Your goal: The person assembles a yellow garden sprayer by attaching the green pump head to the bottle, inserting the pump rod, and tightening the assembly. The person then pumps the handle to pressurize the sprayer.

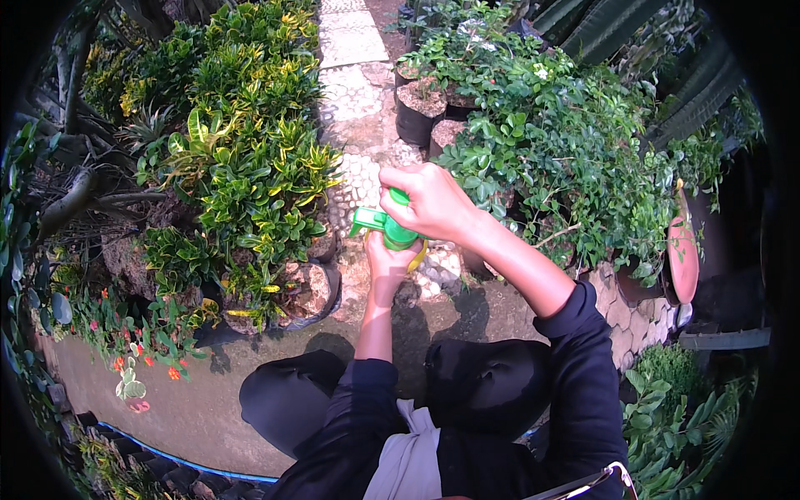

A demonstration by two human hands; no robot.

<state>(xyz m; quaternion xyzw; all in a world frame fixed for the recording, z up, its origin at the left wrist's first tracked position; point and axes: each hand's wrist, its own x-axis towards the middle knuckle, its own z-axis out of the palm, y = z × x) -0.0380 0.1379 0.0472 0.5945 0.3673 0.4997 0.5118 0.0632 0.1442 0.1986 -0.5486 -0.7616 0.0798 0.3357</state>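
At the centre of the view, just above the person's knees [487, 379], is one green hand sprayer [402, 235], held clear of the ground. Right hand [429, 200]: grip closed around the green top piece, reaching in from 4 o'clock. Left hand [390, 262]: grip wrapped beneath the green section, reaching up from 6 o'clock. A yellow part [419, 255], apparently the container, shows beside it.

Risks, as judged: should the left grip loosen while the right presses or twists, the sprayer could turn or drop onto the stone paving [358, 108]. Sideways force could seat a threaded joint crooked and cause a leak. The side arm [368, 219] points to 9 o'clock; if it is the nozzle, accidental discharge would go that way, towards the variegated crotons [250, 150] at 10 o'clock. The left hand covers much of the lower part, so a poor joint there could pass unnoticed.

Count: sprayer, one; hands, two; knees, two; grey scarf [408, 458] at 6 o'clock, one; reddish-brown pot [683, 258] at 3 o'clock, one. Black grow bags [414, 127] at 12 o'clock: at least two, others possibly hidden by foliage; one more [332, 292] at 8 o'clock. Crotons: many, overlapping, individual plants not countable.
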